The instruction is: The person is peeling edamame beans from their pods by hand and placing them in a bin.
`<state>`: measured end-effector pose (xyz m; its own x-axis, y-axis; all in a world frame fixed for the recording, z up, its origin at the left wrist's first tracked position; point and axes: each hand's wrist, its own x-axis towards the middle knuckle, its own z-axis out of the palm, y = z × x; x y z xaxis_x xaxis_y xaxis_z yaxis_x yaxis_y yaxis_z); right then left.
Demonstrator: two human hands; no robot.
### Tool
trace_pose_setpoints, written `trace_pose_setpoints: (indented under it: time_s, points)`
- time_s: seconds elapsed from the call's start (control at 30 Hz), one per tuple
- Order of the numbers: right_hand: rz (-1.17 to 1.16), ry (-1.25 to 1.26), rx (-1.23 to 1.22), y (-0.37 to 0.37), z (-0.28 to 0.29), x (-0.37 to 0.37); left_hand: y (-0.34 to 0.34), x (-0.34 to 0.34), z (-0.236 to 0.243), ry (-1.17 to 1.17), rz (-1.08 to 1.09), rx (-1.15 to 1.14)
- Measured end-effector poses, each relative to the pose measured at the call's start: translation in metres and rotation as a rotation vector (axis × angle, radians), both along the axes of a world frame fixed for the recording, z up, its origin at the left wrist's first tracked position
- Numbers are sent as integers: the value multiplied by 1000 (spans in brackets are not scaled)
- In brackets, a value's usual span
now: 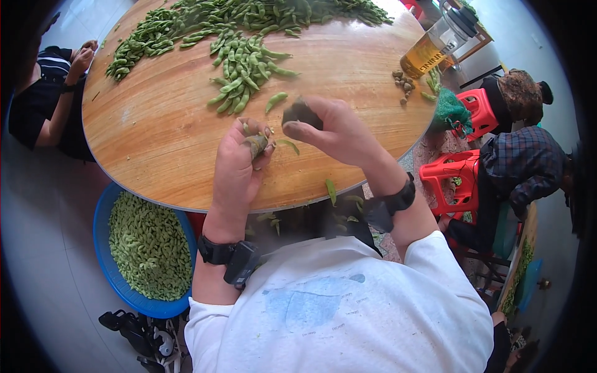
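Observation:
My left hand (239, 155) is closed above the near part of the table, with a grey-brown covering on its thumb and small pale bits by its fingertips. What it holds is too small to name. To its right my right hand (333, 127) is curled, its fingertips dark and blurred; whatever may be between them is hidden. One green bean pod (288, 146) lies between the hands, and another loose pod (276, 101) rests just beyond them. A small heap of pods (242, 71) spreads farther off, joining a larger pile (267, 13) along the far side.
A blue basin (101, 242) of shelled green beans stands below the round wooden table (155, 174) at left. A clear bottle of amber drink (429, 50) stands at the right edge beside small brown lumps (404, 84). Red stools (451, 186) and people are around.

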<state>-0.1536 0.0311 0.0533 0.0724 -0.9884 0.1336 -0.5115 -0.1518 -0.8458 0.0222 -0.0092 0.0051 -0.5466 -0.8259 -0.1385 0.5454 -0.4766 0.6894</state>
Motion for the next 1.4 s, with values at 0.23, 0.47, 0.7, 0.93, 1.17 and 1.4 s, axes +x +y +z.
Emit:
trace_pose_setpoints:
  time_s: [0.23,0.47,0.7,0.93,1.17,1.4]
  points:
    - [-15,-126,-19,-2,-21,19,1,-1,2,48,-38,-18]
    - [-200,-38,-209,-4,-17,20,3,-3,3,-62,-135,-33]
    - [-187,16,-210,-2,-23,22,5,-5,-1,-508,-21,-286]
    - [479,190,110,-13,5,-7,-8,5,2,-24,110,4]
    - [-63,709,-121,-59,-29,-11,-6,1,-2,30,125,-24]
    - [-33,-199,176,-25,-31,-5,-4,-1,0,109,44,33]
